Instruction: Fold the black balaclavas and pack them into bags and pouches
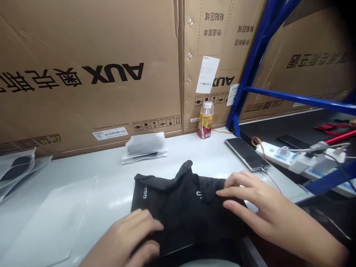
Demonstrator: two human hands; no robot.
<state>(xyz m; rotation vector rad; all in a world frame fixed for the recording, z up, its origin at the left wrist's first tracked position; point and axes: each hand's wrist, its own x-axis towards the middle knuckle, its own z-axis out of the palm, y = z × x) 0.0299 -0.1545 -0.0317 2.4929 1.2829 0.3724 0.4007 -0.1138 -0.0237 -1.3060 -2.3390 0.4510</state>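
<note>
A black folded garment [183, 211] with small white lettering lies on the white table [91, 178], close to the near edge. My left hand [125, 237] rests on the garment's near left part, fingers flat on the cloth. My right hand [258, 207] lies across its right side, fingers spread on the fabric, the fingertips near the upper fold. Neither hand visibly grips the cloth. The lower part of the garment is hidden by my hands and in shadow.
A flat transparent plastic bag [52, 218] lies left of the garment. Bagged black items [144, 148] sit behind it, with more [19, 170] at far left. A phone [246, 153], juice bottle [205, 120], power strip [280, 155], large cardboard boxes [89, 74] and a blue shelf frame [250, 70] surround the table.
</note>
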